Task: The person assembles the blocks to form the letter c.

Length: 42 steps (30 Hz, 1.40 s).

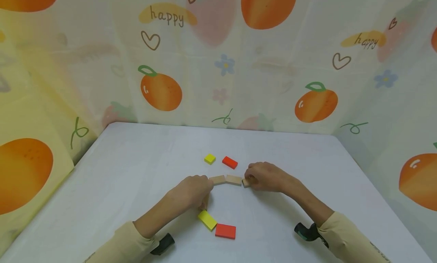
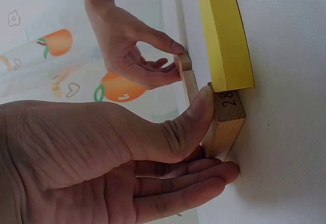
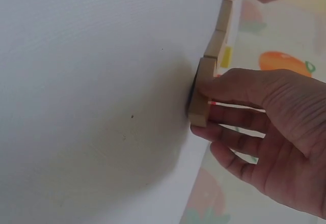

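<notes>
My left hand (image 1: 192, 191) pinches a plain wooden block (image 2: 226, 132) on the left side of a curved row; the number 28 shows on its end in the left wrist view. A yellow block (image 1: 207, 220) meets that end, and a red block (image 1: 225, 231) follows it. Two more wooden blocks, the left one (image 1: 217, 180) and the right one (image 1: 233, 180), form the far part of the curve. At the row's right end, my right hand (image 1: 268, 176) holds another wooden block (image 3: 206, 68) between thumb and fingers, its end close against the neighbouring block.
Beyond the curve lie a small yellow block (image 1: 209, 158) and a red block (image 1: 230, 162), apart from the row. All rest on a white table (image 1: 136, 160), with a fruit-printed curtain (image 1: 205, 84) behind it. Dark wrist devices hang near both sleeves.
</notes>
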Each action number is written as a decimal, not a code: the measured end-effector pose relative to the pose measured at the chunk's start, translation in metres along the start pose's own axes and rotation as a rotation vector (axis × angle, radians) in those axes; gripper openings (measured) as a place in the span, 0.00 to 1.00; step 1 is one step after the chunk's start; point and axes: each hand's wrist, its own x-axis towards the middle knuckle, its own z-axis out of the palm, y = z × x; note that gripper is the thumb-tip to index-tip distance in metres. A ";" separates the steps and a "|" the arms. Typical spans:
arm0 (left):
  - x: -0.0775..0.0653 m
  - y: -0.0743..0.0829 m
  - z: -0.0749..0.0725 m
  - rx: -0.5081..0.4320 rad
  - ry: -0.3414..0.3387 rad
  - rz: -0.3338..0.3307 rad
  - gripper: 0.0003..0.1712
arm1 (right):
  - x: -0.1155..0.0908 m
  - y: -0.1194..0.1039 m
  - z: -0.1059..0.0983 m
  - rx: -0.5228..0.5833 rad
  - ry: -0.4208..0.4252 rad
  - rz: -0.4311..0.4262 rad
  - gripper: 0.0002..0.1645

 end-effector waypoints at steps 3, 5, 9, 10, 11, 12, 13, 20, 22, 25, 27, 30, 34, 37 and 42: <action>0.000 0.000 0.000 0.005 -0.001 -0.004 0.18 | 0.001 -0.001 0.000 0.014 -0.017 0.020 0.12; -0.001 0.000 0.000 0.006 -0.001 -0.004 0.19 | 0.002 -0.001 0.000 0.028 -0.028 0.029 0.11; 0.000 0.000 0.000 0.006 -0.004 -0.005 0.19 | 0.002 -0.003 -0.001 0.051 -0.048 0.042 0.09; 0.000 0.000 0.000 0.008 -0.004 -0.005 0.19 | 0.002 -0.004 -0.001 0.056 -0.054 0.047 0.09; 0.000 0.000 0.000 0.011 -0.004 -0.005 0.19 | 0.002 -0.004 -0.001 0.063 -0.059 0.051 0.09; 0.000 0.000 0.001 0.010 -0.007 -0.007 0.19 | 0.001 -0.004 -0.001 0.069 -0.065 0.057 0.10; 0.001 -0.001 0.001 0.011 -0.008 -0.008 0.19 | 0.001 -0.004 -0.001 0.077 -0.072 0.063 0.10; 0.002 -0.001 0.001 0.001 -0.016 -0.009 0.19 | 0.000 -0.004 -0.001 0.097 -0.088 0.057 0.13; 0.002 -0.001 0.002 0.000 -0.018 -0.008 0.19 | 0.001 -0.004 -0.001 0.098 -0.087 0.050 0.13; 0.002 -0.001 0.002 -0.002 -0.022 -0.010 0.18 | 0.001 -0.004 -0.001 0.102 -0.091 0.049 0.13; 0.003 -0.001 0.002 -0.001 -0.022 -0.011 0.18 | 0.002 -0.004 -0.001 0.108 -0.098 0.055 0.13; 0.003 -0.001 0.002 0.004 -0.021 -0.011 0.18 | 0.002 -0.005 -0.002 0.124 -0.105 0.063 0.13; 0.003 -0.002 0.002 0.006 -0.015 -0.006 0.19 | 0.002 -0.005 -0.002 0.148 -0.106 0.078 0.12; 0.003 -0.002 0.003 0.006 -0.009 -0.001 0.20 | 0.002 -0.005 -0.002 0.159 -0.108 0.105 0.12; 0.002 -0.001 0.002 0.010 -0.005 0.001 0.20 | 0.002 -0.006 -0.002 0.181 -0.121 0.136 0.15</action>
